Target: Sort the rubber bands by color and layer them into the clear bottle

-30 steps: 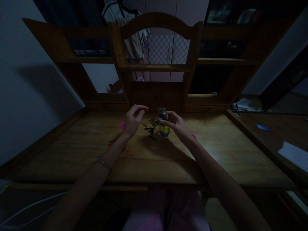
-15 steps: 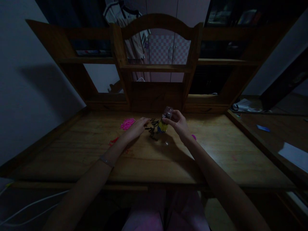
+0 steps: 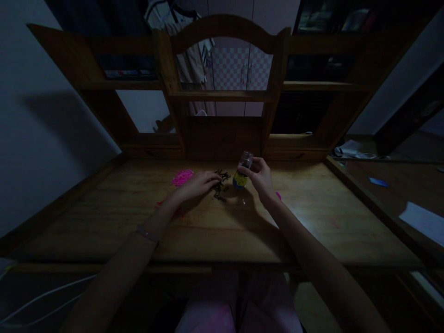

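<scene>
My right hand (image 3: 260,178) grips a small clear jar (image 3: 247,159) between thumb and fingers. The jar is slightly tilted, its contents blue at the bottom, yellow above and dark near the top. To its left lies a loose heap of small black pieces (image 3: 219,190), too dark to name. My left hand (image 3: 199,183) reaches over the left side of this heap with fingers stretched out, the fingertips touching black pieces. Behind the left hand sits a pile of small bright pink pieces (image 3: 182,177). Red pieces (image 3: 178,213) lie near the left wrist, partly hidden by it.
A round magenta thing (image 3: 278,195) shows beside my right forearm, partly hidden. The wooden desk (image 3: 114,217) has a shelf unit (image 3: 225,96) along its back. On a lower surface at right lie a white paper (image 3: 423,223) and a blue card (image 3: 378,182).
The jar has moved slightly right, away from the black heap, and stands more apart from it. My left hand has shifted right onto the black pieces.
</scene>
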Demonstrator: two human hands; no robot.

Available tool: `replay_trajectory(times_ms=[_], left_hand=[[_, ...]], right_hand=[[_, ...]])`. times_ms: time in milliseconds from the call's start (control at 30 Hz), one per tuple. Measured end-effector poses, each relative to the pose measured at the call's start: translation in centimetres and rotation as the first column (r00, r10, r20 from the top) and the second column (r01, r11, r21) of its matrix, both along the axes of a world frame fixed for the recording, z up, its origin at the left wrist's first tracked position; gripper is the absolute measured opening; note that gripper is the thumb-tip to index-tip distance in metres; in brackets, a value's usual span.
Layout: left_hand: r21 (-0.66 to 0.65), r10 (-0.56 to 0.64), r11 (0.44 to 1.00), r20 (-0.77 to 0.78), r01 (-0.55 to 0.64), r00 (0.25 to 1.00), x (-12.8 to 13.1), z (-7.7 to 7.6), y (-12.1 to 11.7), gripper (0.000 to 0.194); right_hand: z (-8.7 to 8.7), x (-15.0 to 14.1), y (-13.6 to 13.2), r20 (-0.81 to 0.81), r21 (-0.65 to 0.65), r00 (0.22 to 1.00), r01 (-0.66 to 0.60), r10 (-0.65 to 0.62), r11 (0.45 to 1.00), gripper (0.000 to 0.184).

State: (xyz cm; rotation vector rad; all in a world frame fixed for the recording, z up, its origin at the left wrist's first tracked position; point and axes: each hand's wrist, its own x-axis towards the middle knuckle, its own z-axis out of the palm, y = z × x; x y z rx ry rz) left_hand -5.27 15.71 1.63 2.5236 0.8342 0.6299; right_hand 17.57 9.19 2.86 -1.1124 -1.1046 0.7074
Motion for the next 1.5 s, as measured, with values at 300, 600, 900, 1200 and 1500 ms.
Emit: replay_trajectory(times_ms=[300, 600, 900, 1200, 1500], left_hand=[[-0.029, -0.164, 0.986, -0.188, 0.162, 0.968, -0.4, 0.1, -1.0, 0.074], [0.06, -0.212, 0.974, -0.12, 0.22, 0.97, 0.7, 0.7, -2.2, 0.027], [0.134, -0.157, 0.975, -0.151, 0.177, 0.976, 0.3, 0.8, -2.1, 0.02], [0.164, -0.1, 0.979, -0.125, 0.12, 0.987, 0.5, 0.6, -1.8, 0.015], [0.184, -0.044, 0.981, -0.117, 0.065, 0.992, 0.6, -0.4, -1.7, 0.022]], right_hand=[[-0.1, 0.0, 0.1, 0.007, 0.011, 1.0, 0.019, -0.019, 1.0, 0.046], [-0.4, 0.1, 0.2, 0.074, 0.01, 0.997, 0.017, -0.018, 1.0, 0.046], [-0.3, -0.1, 0.3, -0.02, 0.022, 1.0, 0.015, -0.014, 1.0, 0.048], [-0.6, 0.0, 0.4, -0.032, 0.038, 0.999, 0.011, -0.01, 0.999, 0.048], [-0.7, 0.0, 0.4, 0.002, 0.046, 1.0, 0.008, -0.008, 0.999, 0.045]])
